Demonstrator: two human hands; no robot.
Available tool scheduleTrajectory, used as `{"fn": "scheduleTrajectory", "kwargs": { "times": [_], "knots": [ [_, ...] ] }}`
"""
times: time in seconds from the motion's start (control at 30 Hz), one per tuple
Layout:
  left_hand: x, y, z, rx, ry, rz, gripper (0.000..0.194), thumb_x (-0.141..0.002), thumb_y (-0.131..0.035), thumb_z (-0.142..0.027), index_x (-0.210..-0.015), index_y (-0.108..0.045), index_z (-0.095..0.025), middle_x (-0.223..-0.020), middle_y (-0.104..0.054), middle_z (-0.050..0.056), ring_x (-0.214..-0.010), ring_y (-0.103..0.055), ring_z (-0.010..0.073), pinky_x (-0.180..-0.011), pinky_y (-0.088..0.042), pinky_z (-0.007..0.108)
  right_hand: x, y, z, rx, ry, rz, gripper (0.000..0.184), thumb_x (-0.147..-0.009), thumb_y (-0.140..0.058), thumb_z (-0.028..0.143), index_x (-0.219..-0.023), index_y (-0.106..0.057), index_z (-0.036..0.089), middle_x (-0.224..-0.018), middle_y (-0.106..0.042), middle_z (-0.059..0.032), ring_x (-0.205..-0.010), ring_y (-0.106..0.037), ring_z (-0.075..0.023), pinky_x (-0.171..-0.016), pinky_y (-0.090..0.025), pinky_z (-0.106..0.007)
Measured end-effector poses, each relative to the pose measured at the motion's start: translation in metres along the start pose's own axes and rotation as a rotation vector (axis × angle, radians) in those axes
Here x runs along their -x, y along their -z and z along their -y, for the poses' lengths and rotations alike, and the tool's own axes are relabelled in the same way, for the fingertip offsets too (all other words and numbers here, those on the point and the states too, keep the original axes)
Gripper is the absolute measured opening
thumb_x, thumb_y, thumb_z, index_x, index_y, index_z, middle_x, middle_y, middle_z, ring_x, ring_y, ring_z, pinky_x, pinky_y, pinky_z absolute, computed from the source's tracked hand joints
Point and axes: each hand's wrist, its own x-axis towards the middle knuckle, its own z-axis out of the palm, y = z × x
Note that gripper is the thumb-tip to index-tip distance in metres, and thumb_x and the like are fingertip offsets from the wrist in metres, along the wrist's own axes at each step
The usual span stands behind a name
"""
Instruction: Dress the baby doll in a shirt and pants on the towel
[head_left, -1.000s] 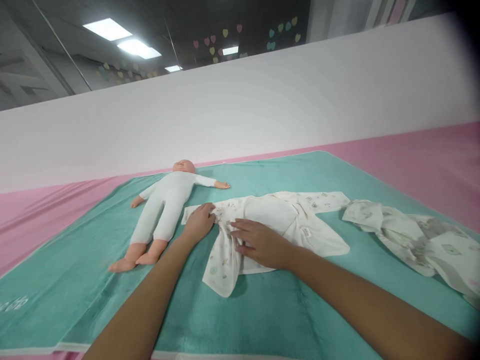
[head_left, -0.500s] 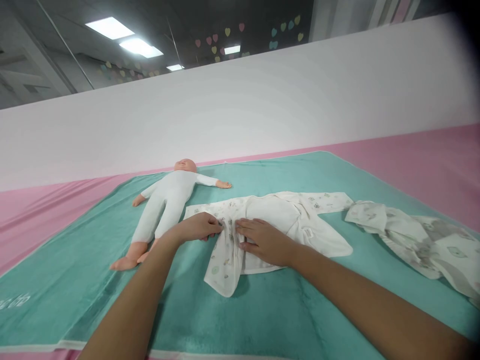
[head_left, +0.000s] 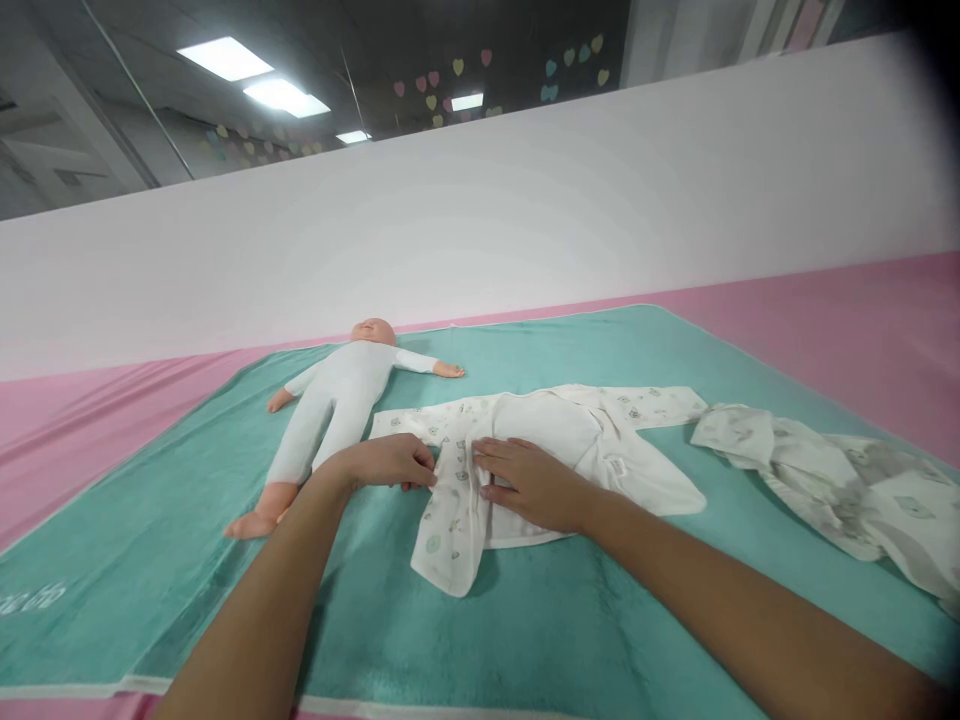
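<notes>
A white baby shirt (head_left: 551, 430) with small printed figures lies spread open, its sleeves out to both sides and its plain inside showing. At its left edge, below the left sleeve, my left hand (head_left: 394, 462) pinches the side of the printed front flap. My right hand (head_left: 532, 483) rests flat on the shirt beside the folded-over flap, its fingers stretched out and pointing left. Left of the shirt a baby doll (head_left: 337, 390) in a white suit lies on its back, one foot partly hidden behind my left forearm.
A crumpled printed cloth (head_left: 832, 470) lies at the right, touching the shirt's right sleeve. Everything rests on a teal blanket (head_left: 555, 630) over a pink sheet (head_left: 847, 330). A low white wall (head_left: 480, 230) runs along the back, with glass above it.
My left hand has shifted slightly left and down along the flap's edge. The right hand stays in place on the shirt, and the doll has not moved.
</notes>
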Motion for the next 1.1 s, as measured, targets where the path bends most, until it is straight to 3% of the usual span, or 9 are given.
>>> {"fn": "scheduleTrajectory", "kwargs": {
  "times": [0.1, 0.17, 0.27, 0.37, 0.43, 0.5, 0.67, 0.93, 1.1],
  "knots": [
    [0.002, 0.001, 0.0, -0.042, 0.007, 0.059, 0.021, -0.071, -0.057, -0.033, -0.057, -0.061, -0.019, -0.057, -0.057, 0.001, -0.052, -0.049, 0.0132, -0.048, -0.035, 0.023, 0.0, -0.001, -0.001, 0.02, 0.009, -0.007, 0.052, -0.093, -0.033, 0.046, -0.139, -0.038, 0.021, -0.146, -0.034, -0.0058, -0.134, -0.029, -0.0222, -0.11, -0.02, -0.042],
    [-0.001, 0.001, -0.001, -0.069, 0.015, 0.003, 0.022, -0.072, -0.057, -0.036, -0.059, -0.061, -0.019, -0.057, -0.057, 0.001, -0.052, -0.05, 0.0138, -0.048, -0.035, 0.024, -0.001, -0.001, 0.0, 0.036, 0.019, -0.014, 0.051, -0.094, -0.033, 0.045, -0.138, -0.039, 0.02, -0.145, -0.036, -0.0059, -0.134, -0.03, -0.0219, -0.11, -0.022, -0.042],
    [-0.01, -0.005, -0.003, -0.142, -0.008, -0.399, 0.031, -0.081, -0.047, -0.044, -0.068, -0.062, -0.019, -0.065, -0.06, 0.002, -0.06, -0.054, 0.0165, -0.053, -0.038, 0.026, -0.001, 0.0, 0.001, 0.05, 0.036, -0.026, 0.048, -0.094, -0.035, 0.043, -0.135, -0.043, 0.02, -0.143, -0.04, -0.006, -0.132, -0.032, -0.0217, -0.109, -0.024, -0.041],
    [-0.023, -0.018, -0.007, -0.292, -0.064, -0.76, 0.034, -0.088, -0.036, -0.042, -0.092, -0.063, -0.021, -0.095, -0.066, 0.005, -0.086, -0.059, 0.0218, -0.072, -0.043, 0.031, -0.002, 0.001, 0.001, 0.061, 0.058, -0.034, 0.046, -0.094, -0.036, 0.042, -0.133, -0.046, 0.019, -0.14, -0.043, -0.0064, -0.131, -0.035, -0.0217, -0.109, -0.025, -0.041],
    [-0.033, -0.028, -0.005, -0.375, -0.109, -0.756, 0.037, -0.089, -0.035, -0.041, -0.113, -0.057, -0.022, -0.121, -0.059, 0.007, -0.109, -0.053, 0.0243, -0.089, -0.04, 0.035, -0.002, 0.0, 0.0, 0.063, 0.061, -0.037, 0.047, -0.094, -0.036, 0.042, -0.133, -0.045, 0.019, -0.14, -0.044, -0.0068, -0.131, -0.035, -0.0218, -0.109, -0.025, -0.041],
    [-0.042, -0.034, 0.002, -0.404, -0.127, -0.656, 0.046, -0.09, -0.035, -0.044, -0.127, -0.049, -0.021, -0.138, -0.046, 0.008, -0.126, -0.041, 0.0244, -0.101, -0.031, 0.036, -0.002, 0.0, 0.0, 0.06, 0.048, -0.034, 0.048, -0.094, -0.035, 0.042, -0.135, -0.043, 0.019, -0.141, -0.042, -0.007, -0.132, -0.034, -0.022, -0.109, -0.024, -0.041],
    [-0.058, -0.029, 0.031, -0.391, -0.025, -0.542, 0.052, -0.092, -0.027, -0.047, -0.137, -0.038, -0.023, -0.148, -0.031, 0.005, -0.138, -0.022, 0.0222, -0.111, -0.015, 0.042, 0.0, -0.001, -0.001, 0.063, 0.018, -0.014, 0.051, -0.094, -0.033, 0.046, -0.137, -0.041, 0.019, -0.145, -0.037, -0.006, -0.134, -0.03, -0.0214, -0.11, -0.021, -0.04],
    [-0.053, -0.009, 0.056, -0.425, 0.144, -0.644, 0.049, -0.091, -0.029, -0.044, -0.133, -0.043, -0.022, -0.147, -0.033, 0.007, -0.136, -0.025, 0.0267, -0.107, -0.022, 0.048, 0.0, 0.001, 0.002, 0.089, 0.016, 0.014, 0.053, -0.094, -0.03, 0.046, -0.138, -0.039, 0.018, -0.146, -0.035, -0.005, -0.135, -0.029, -0.0192, -0.11, -0.02, -0.037],
    [-0.049, -0.019, 0.033, -0.454, 0.121, -0.8, 0.043, -0.091, -0.032, -0.03, -0.128, -0.047, -0.017, -0.145, -0.036, 0.01, -0.133, -0.033, 0.0242, -0.108, -0.027, 0.042, 0.002, 0.0, -0.005, 0.135, -0.079, -0.005, 0.054, -0.093, -0.028, 0.049, -0.14, -0.036, 0.023, -0.148, -0.029, -0.0025, -0.136, -0.025, -0.022, -0.11, -0.019, -0.042]
  ]
}}
